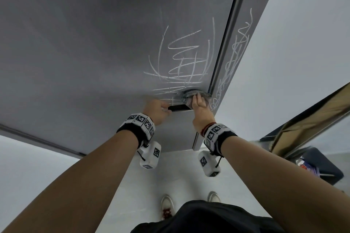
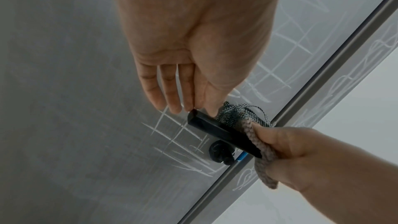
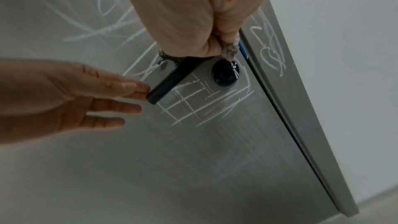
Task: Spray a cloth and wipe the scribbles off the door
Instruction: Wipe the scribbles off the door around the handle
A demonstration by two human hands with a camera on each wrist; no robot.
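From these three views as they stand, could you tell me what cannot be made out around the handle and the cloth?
- Scribbles under the cloth: covered in all views by cloth and right hand.
- Right fingertips: buried in the cloth.
- Whether the cloth is damp: not visible.
- Spray bottle: in no view.
- Door handle inner end: hidden by the cloth.
- Left hand: fingertips at the handle's tip; pressure unclear.

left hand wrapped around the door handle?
No. The left hand has straight fingers that only touch the tip of the handle; the right hand grips the cloth.
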